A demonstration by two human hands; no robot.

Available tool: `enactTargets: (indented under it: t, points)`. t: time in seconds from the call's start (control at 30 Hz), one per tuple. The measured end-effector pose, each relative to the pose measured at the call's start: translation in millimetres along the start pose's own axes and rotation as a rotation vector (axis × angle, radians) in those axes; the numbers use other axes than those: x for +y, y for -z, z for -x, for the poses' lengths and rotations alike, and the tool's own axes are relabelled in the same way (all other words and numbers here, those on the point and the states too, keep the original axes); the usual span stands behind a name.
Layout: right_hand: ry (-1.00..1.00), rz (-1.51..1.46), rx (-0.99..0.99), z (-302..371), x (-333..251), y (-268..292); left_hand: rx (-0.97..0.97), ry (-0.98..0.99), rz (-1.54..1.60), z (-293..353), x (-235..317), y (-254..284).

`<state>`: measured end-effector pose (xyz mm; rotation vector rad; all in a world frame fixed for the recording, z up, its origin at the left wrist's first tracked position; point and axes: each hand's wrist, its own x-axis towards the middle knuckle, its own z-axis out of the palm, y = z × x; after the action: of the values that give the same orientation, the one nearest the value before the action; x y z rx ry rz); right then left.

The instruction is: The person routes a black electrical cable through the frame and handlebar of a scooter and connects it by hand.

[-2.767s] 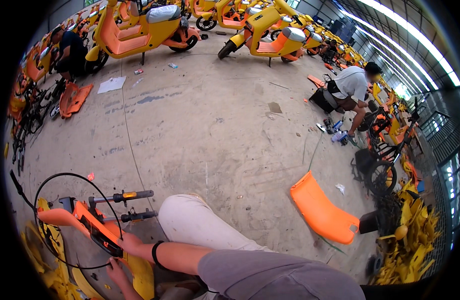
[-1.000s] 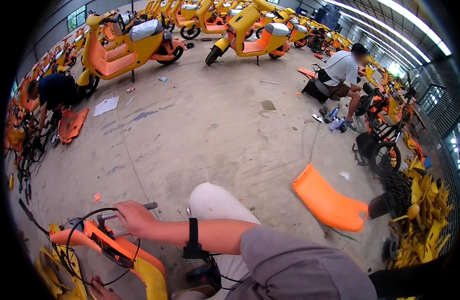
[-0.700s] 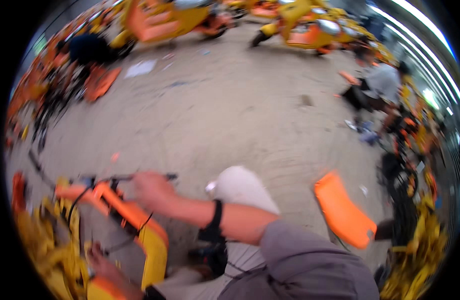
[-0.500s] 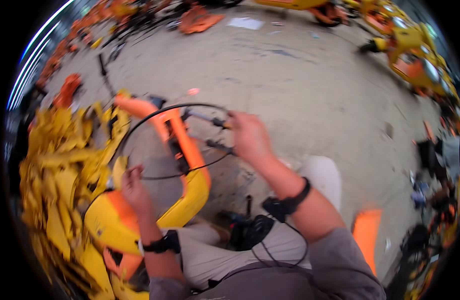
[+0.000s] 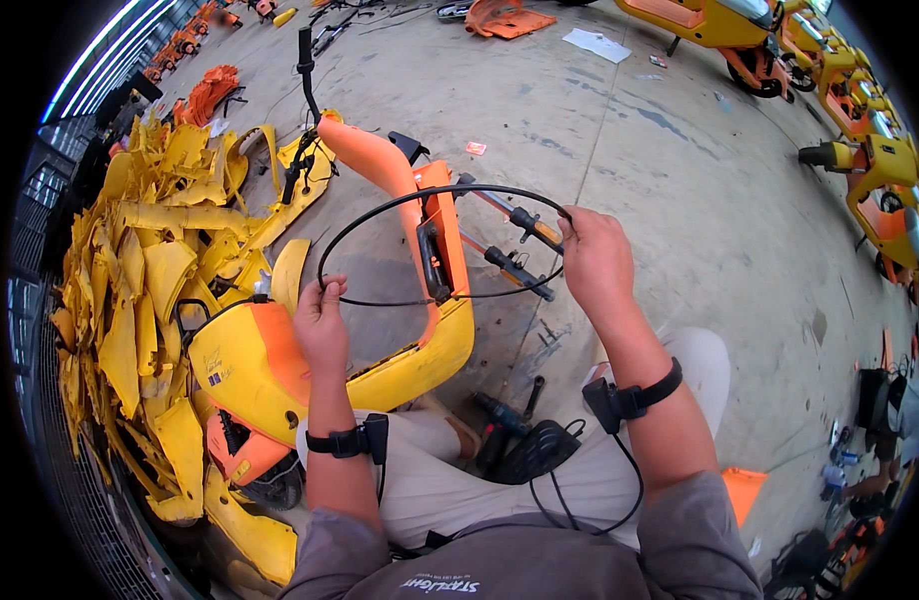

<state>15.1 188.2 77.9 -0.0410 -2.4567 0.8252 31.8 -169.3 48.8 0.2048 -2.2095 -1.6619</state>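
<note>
A thin black cable (image 5: 480, 187) is stretched in a wide loop between my two hands, above a partly stripped yellow and orange scooter (image 5: 445, 335). My left hand (image 5: 325, 330) pinches the cable between thumb and fingers, over the scooter's yellow rear body. My right hand (image 5: 598, 262) grips the loop's other side, beside the scooter's bare fork tubes (image 5: 495, 250). The loop's lower strand passes in front of the scooter's orange part. The handlebar (image 5: 306, 70) sticks up at the scooter's far left end.
A heap of yellow body panels (image 5: 130, 310) lies on the left. A cordless drill (image 5: 502, 412) and a black object (image 5: 540, 450) are by my knees. An orange panel (image 5: 745, 490) rests at my right. Several yellow scooters (image 5: 885, 195) stand at the far right.
My view has shifted, so the scooter and hands sit further right in the picture. The cable loop is held more widely open between my hands.
</note>
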Motion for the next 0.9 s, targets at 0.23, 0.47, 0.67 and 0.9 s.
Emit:
enactTargets:
  t: [0.23, 0.47, 0.67, 0.9]
  points:
    - [-0.009, 0.072, -0.059, 6.1, -6.2, -8.5, -0.001, 0.037, -0.220, -1.1, 0.4, 12.8]
    - [0.036, 0.117, -0.151, 14.6, -14.4, -11.3, 0.061, 0.080, -0.501, -6.0, -12.7, 27.5]
    - [0.046, 0.133, -0.186, 18.4, 1.1, -22.0, 0.068, 0.147, -0.708, -10.4, -7.7, 22.1]
    - [0.039, 0.038, -0.082, 8.8, -19.7, -2.3, 0.089, -0.016, -0.447, -6.5, -5.7, 11.6]
